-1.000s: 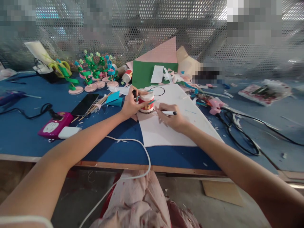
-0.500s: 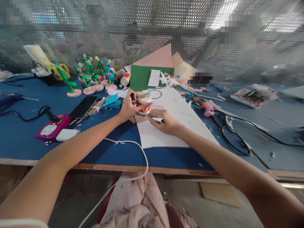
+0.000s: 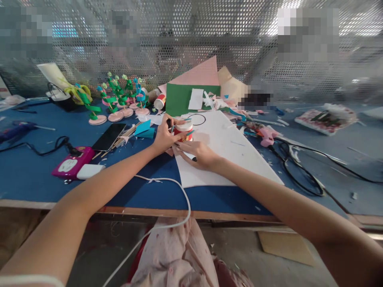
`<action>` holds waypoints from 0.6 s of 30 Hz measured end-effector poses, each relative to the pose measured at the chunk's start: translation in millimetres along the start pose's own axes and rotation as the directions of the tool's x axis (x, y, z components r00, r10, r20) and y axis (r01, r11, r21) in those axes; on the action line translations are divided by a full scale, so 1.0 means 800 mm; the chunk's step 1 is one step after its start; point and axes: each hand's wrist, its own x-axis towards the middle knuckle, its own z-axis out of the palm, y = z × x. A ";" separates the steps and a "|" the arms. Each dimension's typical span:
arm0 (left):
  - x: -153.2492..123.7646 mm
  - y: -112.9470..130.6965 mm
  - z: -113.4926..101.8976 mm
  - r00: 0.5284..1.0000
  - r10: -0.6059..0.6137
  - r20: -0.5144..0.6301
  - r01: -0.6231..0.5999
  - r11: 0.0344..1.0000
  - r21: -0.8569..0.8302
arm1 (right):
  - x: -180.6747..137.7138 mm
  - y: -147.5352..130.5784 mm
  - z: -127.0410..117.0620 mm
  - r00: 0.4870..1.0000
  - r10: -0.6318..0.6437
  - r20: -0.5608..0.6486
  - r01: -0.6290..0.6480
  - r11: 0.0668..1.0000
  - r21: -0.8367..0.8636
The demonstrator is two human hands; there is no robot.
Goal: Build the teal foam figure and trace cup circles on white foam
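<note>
My left hand (image 3: 164, 137) is wrapped round a small red and white cup (image 3: 184, 130) that stands upside down on a large white sheet (image 3: 227, 147). That hand also pinches a thin teal strip. My right hand (image 3: 197, 153) grips a white marker with a black tip (image 3: 191, 157), its point at the base of the cup on the near side. A black circle (image 3: 198, 118) is drawn on the sheet just behind the cup.
Behind lie green (image 3: 179, 99) and pink (image 3: 203, 73) sheets and another cup (image 3: 160, 101). Paper plant models (image 3: 119, 99) stand at back left. A phone (image 3: 108, 136), sticks, a pink power strip (image 3: 69, 165) and cables lie left. A pink glue gun (image 3: 265, 134) and black cords lie right.
My right hand has swung the marker round the cup's base from its right side to its near side, toward my left hand. The left hand has stayed on the cup.
</note>
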 end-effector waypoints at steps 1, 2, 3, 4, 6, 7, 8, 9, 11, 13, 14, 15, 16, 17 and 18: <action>0.000 -0.001 0.000 1.000 0.004 -0.002 -0.004 1.000 0.001 | 0.001 0.000 0.003 1.000 -0.002 0.014 0.003 0.999 -0.042; 0.001 -0.002 -0.001 1.000 0.007 -0.002 -0.007 1.000 0.005 | 0.003 -0.001 0.006 1.000 -0.003 0.029 0.006 0.996 -0.087; 0.001 -0.003 -0.001 1.000 0.009 -0.002 -0.009 1.000 0.011 | 0.004 -0.001 0.008 0.999 -0.001 0.043 0.006 0.991 -0.130; 0.002 -0.005 -0.002 1.000 0.010 -0.001 -0.010 1.000 0.019 | 0.005 -0.001 0.011 0.998 0.006 0.057 0.004 0.986 -0.168; 0.004 -0.009 -0.003 1.000 0.015 0.007 -0.015 0.999 0.035 | 0.007 -0.001 0.015 0.996 0.026 0.081 -0.008 0.976 -0.218; 0.005 -0.011 -0.003 1.000 0.017 0.013 -0.017 0.999 0.041 | 0.008 -0.001 0.016 0.995 0.040 0.091 -0.018 0.972 -0.232; 0.007 -0.012 -0.004 1.000 0.019 0.019 -0.019 0.999 0.049 | 0.009 -0.002 0.016 0.993 0.056 0.103 -0.029 0.969 -0.244; 0.008 -0.013 -0.005 1.000 0.021 0.022 -0.023 0.998 0.059 | 0.010 -0.003 0.016 0.990 0.073 0.117 -0.041 0.966 -0.255; 0.010 -0.013 -0.007 0.999 0.030 0.032 -0.033 0.996 0.087 | 0.013 -0.008 0.015 0.982 0.111 0.151 -0.064 0.957 -0.284; 0.011 -0.009 -0.011 0.997 0.049 0.055 -0.055 0.991 0.119 | 0.018 -0.015 0.011 0.967 0.167 0.192 -0.099 0.942 -0.321; 0.012 -0.006 -0.014 0.995 0.063 0.072 -0.072 0.988 0.134 | 0.021 -0.020 0.008 0.956 0.203 0.212 -0.123 0.932 -0.340; 0.013 -0.002 -0.016 0.993 0.077 0.090 -0.089 0.985 0.145 | 0.024 -0.025 0.006 0.942 0.240 0.233 -0.146 0.922 -0.358; 0.013 0.002 -0.019 0.990 0.091 0.107 -0.107 0.982 0.153 | 0.028 -0.030 0.003 0.927 0.273 0.257 -0.165 0.913 -0.373; 0.013 0.005 -0.022 0.987 0.106 0.120 -0.125 0.979 0.159 | 0.032 -0.035 0.001 0.911 0.303 0.280 -0.181 0.904 -0.386; 0.014 0.008 -0.024 0.984 0.121 0.131 -0.142 0.976 0.164 | 0.036 -0.039 -0.002 0.897 0.327 0.299 -0.195 0.897 -0.397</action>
